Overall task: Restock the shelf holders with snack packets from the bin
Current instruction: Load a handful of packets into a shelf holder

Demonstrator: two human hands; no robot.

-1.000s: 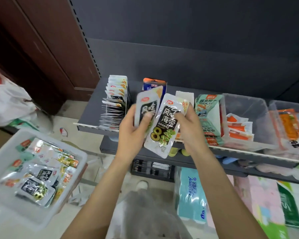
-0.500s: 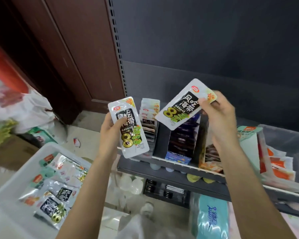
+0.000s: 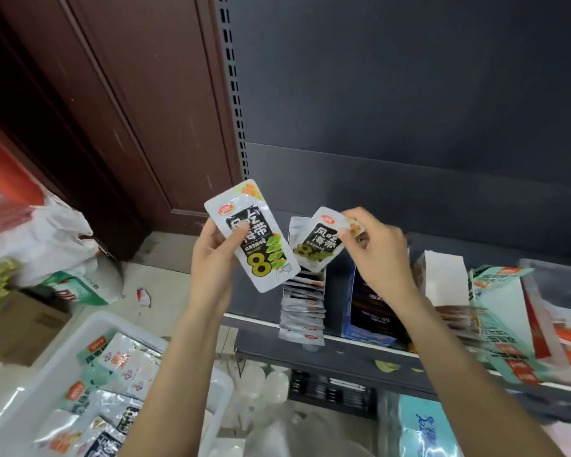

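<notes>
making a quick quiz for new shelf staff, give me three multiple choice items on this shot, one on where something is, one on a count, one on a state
1. Where is the white bin of packets?
A. lower left, below the shelf
B. on the shelf at right
C. behind the door

2. How many packets are held in the hands?
A. one
B. two
C. four

3. What is the right hand doing?
A. hanging idle
B. pressing flat on the shelf
C. pinching a packet's top edge

Answers:
1 A: the bin sits at the lower left, lower than the shelf.
2 B: the left hand holds the left packet, and the right hand holds the right packet.
3 C: its fingers pinch the right packet above the standing row of packets.
</notes>
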